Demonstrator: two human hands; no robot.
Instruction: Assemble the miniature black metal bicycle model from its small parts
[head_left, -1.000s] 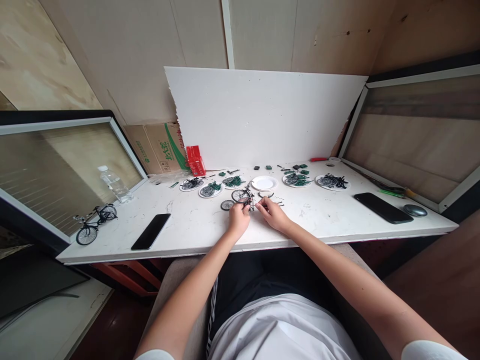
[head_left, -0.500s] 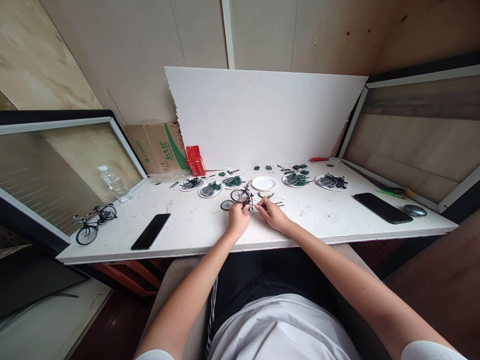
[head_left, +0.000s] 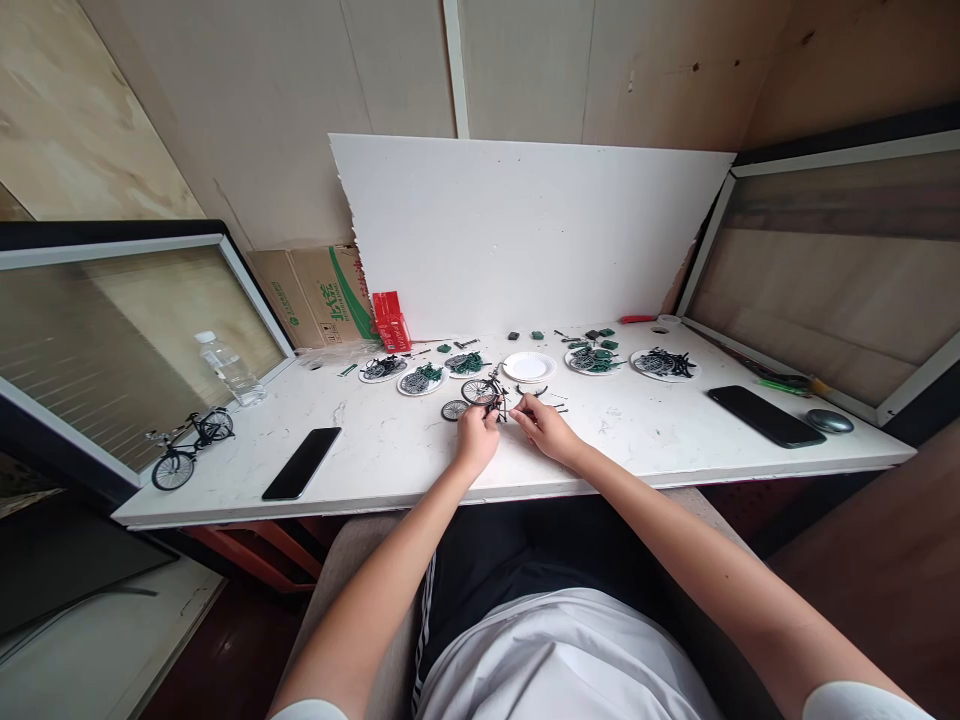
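Near the front middle of the table, my left hand [head_left: 478,437] grips a partly built black model bicycle [head_left: 480,390] by its frame, one wheel pointing away from me. A loose spoked wheel [head_left: 453,410] lies just left of it. My right hand [head_left: 546,426] is closed in a pinch beside the bicycle's right end; whatever is between its fingertips is too small to make out. Behind that hand lie a curved black part [head_left: 534,391] and some thin black parts [head_left: 559,408].
Paper plates with black, grey and green parts, one a white plate [head_left: 529,367], line the back. A finished model bicycle [head_left: 193,447], a bottle [head_left: 229,368] and a phone [head_left: 302,463] are at left. Another phone [head_left: 766,416] and a mouse [head_left: 829,421] are at right.
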